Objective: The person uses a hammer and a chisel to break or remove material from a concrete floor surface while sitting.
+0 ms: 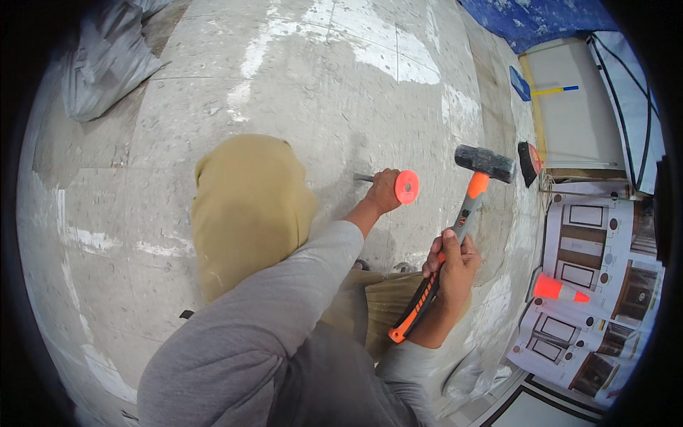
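My left hand [385,192] is closed around a cold chisel with a round orange hand guard [407,187]. Its metal shaft sticks out on the far side of the hand, low over the scraped grey floor [320,114]. In my right hand [453,270] is a club hammer [467,213] with a dark steel head and a grey, orange and black handle. The hammer is raised, its head up and to the right of the chisel, apart from the guard. My bent knee [252,206], in tan trousers, stands left of the chisel.
A whitish plastic sack [107,67] lies at the far left. Along the right are a blue dustpan [520,84], a brush [529,164], an orange cone [560,289] and printed sheets with door pictures [583,213]. Blue sheeting [541,21] covers the far right corner.
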A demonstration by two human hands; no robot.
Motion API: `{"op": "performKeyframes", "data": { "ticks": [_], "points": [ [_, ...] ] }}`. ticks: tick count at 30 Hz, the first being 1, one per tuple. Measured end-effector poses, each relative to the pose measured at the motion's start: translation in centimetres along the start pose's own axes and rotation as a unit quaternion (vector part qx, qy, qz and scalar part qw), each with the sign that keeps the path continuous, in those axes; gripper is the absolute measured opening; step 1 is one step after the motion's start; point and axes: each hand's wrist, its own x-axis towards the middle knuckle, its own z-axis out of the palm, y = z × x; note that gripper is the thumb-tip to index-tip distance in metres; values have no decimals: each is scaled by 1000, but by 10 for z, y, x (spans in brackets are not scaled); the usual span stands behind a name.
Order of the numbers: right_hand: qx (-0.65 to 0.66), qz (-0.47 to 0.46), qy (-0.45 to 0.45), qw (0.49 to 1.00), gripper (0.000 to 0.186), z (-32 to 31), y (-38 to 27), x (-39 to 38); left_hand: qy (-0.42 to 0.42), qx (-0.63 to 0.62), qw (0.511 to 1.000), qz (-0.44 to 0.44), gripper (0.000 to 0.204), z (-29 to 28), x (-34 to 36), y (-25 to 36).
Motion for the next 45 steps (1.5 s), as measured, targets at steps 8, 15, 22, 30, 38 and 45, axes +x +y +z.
{"op": "performKeyframes", "data": {
  "ticks": [8,15,22,30,38,45],
  "points": [
    [-5,-2,-4,1000,22,0,-1,-3,63,-24,998,0,20,-17,15,-3],
    [-45,-87,34,995,19,-5,-42,-5,124,-51,991,-26,16,-26,28,-6],
    [-9,-247,123,961,16,7,-89,5,147,-25,988,-28,14,-24,34,-7],
    [-203,90,-73,972,24,30,57,38,9,-99,993,-62,23,-28,40,-9],
    [-102,-22,25,994,20,1,-35,17,100,-52,993,-40,21,-31,28,-6],
    [-146,-27,57,987,19,16,19,34,133,-54,989,-32,18,-33,27,-1]
  ]
}}
